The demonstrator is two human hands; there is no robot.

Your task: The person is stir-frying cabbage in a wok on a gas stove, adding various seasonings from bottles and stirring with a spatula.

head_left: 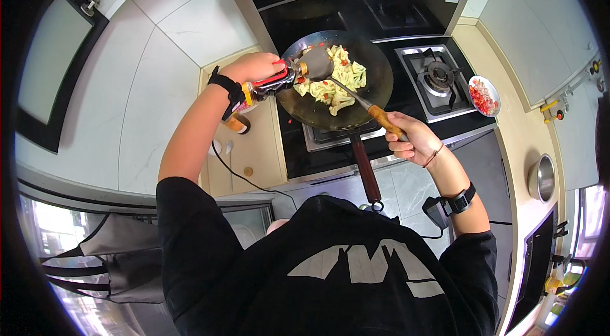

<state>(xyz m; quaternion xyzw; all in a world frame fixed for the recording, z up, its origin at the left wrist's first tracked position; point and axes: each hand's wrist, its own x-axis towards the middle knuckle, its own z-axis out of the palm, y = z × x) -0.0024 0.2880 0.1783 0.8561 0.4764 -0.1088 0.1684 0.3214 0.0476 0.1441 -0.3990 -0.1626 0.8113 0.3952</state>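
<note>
My left hand grips a plastic bottle of dark liquid by its red handle. The bottle is tilted, with its yellow neck over the left part of a dark wok. Wrapped around the wooden handle of a wok spatula is my right hand. The spatula's metal blade is held beside the bottle's mouth, above the food; whether liquid flows onto it I cannot tell. Pale cauliflower pieces with red pepper bits lie in the wok, which sits on the left burner. Its dark red handle points toward me.
A bowl of chopped red and pale pieces stands right of the free gas burner. On the left counter are a second bottle, a spoon and a small round cap. A steel bowl sits far right.
</note>
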